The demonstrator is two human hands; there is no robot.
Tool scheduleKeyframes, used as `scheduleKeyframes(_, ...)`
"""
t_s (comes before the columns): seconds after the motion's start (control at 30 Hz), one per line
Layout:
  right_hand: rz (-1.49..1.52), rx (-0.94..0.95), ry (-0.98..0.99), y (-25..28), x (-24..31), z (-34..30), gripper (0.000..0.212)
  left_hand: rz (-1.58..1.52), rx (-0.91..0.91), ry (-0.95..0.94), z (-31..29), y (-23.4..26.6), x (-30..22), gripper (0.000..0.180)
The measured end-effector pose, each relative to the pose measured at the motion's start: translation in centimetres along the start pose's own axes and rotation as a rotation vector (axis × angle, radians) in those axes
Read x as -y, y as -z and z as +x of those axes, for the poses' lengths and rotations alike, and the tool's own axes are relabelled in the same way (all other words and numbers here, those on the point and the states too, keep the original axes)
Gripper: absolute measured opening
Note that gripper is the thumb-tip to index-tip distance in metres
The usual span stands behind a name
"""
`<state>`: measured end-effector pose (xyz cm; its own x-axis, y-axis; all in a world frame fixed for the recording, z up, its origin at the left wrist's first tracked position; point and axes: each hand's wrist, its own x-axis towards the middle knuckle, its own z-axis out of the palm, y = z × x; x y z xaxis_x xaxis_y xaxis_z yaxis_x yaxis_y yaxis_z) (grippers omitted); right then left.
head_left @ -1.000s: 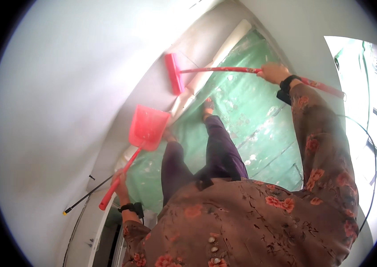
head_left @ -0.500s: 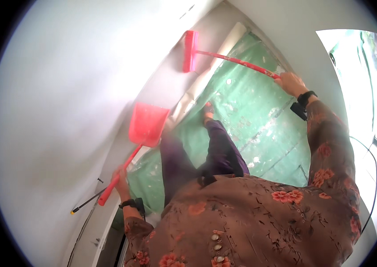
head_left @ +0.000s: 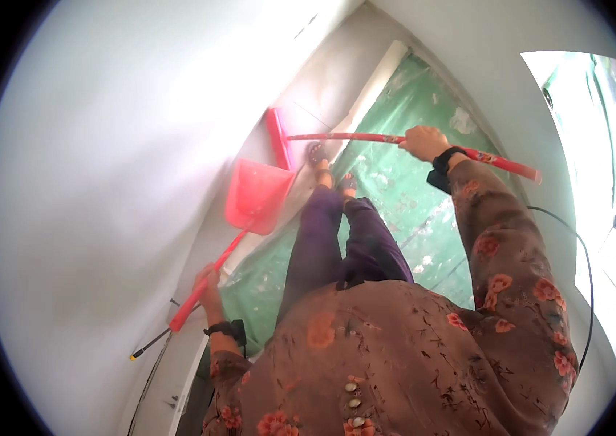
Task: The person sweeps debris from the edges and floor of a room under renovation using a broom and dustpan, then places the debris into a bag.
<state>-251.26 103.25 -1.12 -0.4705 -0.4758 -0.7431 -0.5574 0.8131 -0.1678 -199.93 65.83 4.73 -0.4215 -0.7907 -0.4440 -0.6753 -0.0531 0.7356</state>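
Observation:
My right hand (head_left: 425, 143) is closed around the red handle of a broom (head_left: 279, 139). The pink broom head stands against the floor strip beside the white wall, and the handle's end sticks out past my wrist to the right. In my left hand (head_left: 208, 285) is the long red handle of a pink dustpan (head_left: 257, 198), gripped near its thicker end. The dustpan's pan rests low along the wall, its far edge close to the lower end of the broom head. Whether anything lies in the pan is too blurred to tell.
Green sheeting (head_left: 388, 156) with pale spots covers much of the floor, edged by a pale rolled strip (head_left: 377, 83). A white wall (head_left: 126, 145) runs along the left. A thin black rod with a yellow tip (head_left: 150, 345) lies by it. At right are a window (head_left: 613, 145) and black cable (head_left: 590, 276).
The broom head has come back along the wall toward the dustpan, and my right hand has moved left and nearer. The dustpan has shifted slightly right. My feet are now closer together.

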Motion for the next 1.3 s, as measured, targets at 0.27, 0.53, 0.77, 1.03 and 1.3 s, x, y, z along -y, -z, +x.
scheduleKeyframes(0.27,-0.098,-0.048,-0.231,11.2,-6.0,-1.3,0.038,0.018,0.118,-0.048,5.7,-1.5,0.4,0.015)
scheduleKeyframes(0.53,-0.164,-0.059,-0.330,15.1,-7.0,-3.1,0.039,0.041,0.181,-0.111,9.6,-4.9,-2.0,0.013)
scheduleKeyframes(0.77,-0.043,0.038,-0.215,12.3,-6.4,0.2,0.041,0.053,0.201,-0.060,10.8,-8.5,-4.3,0.011)
scheduleKeyframes(1.03,-0.030,0.050,-0.143,10.7,-11.4,4.6,0.039,0.079,0.150,-0.193,9.7,-13.8,-6.0,0.013)
scheduleKeyframes(1.3,0.082,0.044,-0.340,10.8,-18.5,2.1,0.044,0.046,0.192,-0.157,11.3,-19.0,-8.7,0.010)
